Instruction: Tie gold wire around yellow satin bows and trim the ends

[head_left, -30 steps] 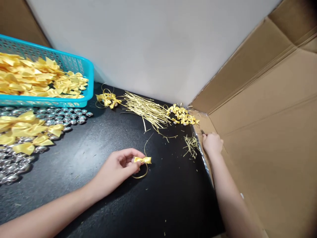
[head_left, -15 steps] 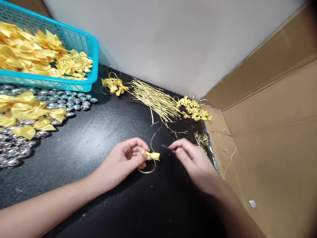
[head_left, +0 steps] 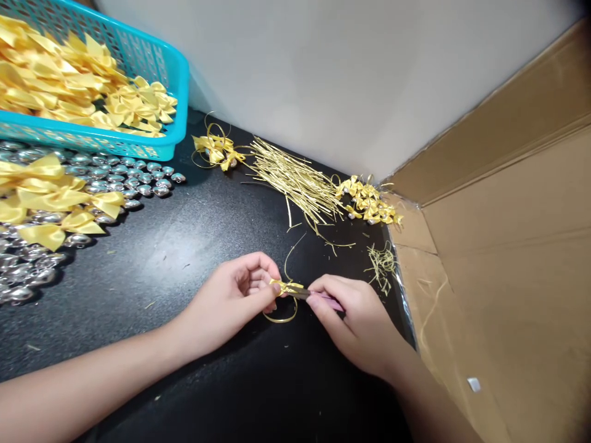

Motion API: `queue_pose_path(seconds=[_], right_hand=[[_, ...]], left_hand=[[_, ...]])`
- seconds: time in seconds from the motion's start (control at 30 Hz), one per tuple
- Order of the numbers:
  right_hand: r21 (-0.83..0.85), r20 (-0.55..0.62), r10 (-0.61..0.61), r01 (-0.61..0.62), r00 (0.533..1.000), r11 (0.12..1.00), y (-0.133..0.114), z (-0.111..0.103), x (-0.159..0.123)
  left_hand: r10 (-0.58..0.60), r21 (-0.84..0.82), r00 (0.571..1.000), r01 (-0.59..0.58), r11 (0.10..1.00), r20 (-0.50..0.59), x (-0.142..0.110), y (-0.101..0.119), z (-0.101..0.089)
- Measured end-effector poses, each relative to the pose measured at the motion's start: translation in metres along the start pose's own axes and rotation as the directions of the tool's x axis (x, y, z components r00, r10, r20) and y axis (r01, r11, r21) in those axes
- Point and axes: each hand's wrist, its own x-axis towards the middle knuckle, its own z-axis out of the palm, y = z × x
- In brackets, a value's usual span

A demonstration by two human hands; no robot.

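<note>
My left hand pinches a small yellow ribbon bow between thumb and fingers. A thin gold twist tie runs from the bow, one part looping below it and another part curving up above it. In my right hand is a slim tool with a purple handle and dark metal blades, which looks like thread snips. The blades lie against the right side of the bow. Their tips and the bow's centre are partly hidden, so I cannot tell exactly what lies between the blades.
Beyond my hands lie a pile of gold twist ties, finished-looking bows, more bows and tangled wire scraps. At left are a turquoise basket of yellow bows, silver beads and loose bows. Cardboard borders the right.
My right hand has moved left and slightly down, bringing the snips from apart to against the bow. The left hand keeps its pinch on the bow. The view has shifted slightly.
</note>
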Motion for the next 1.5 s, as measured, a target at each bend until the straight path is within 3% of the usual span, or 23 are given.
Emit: queue_pose_path(seconds=[0.27, 0.9, 1.5], right_hand=[[0.016, -0.083, -0.044, 0.046, 0.996, 0.999, 0.003, 0.005, 0.002], [0.021, -0.152, -0.057, 0.06, 0.987, 0.998, 0.006, 0.012, 0.003], [0.055, -0.111, -0.008, 0.014, 0.994, 0.998, 0.004, 0.014, 0.002]], left_hand=[[0.004, -0.004, 1.0, -0.004, 1.0, 0.001, 0.0, 0.003, 0.002], [0.018, -0.001, 1.0, -0.018, 1.0, 0.002, 0.0, 0.002, 0.002], [0.005, 0.044, 1.0, -0.005, 0.999, -0.014, -0.001, 0.002, 0.004]])
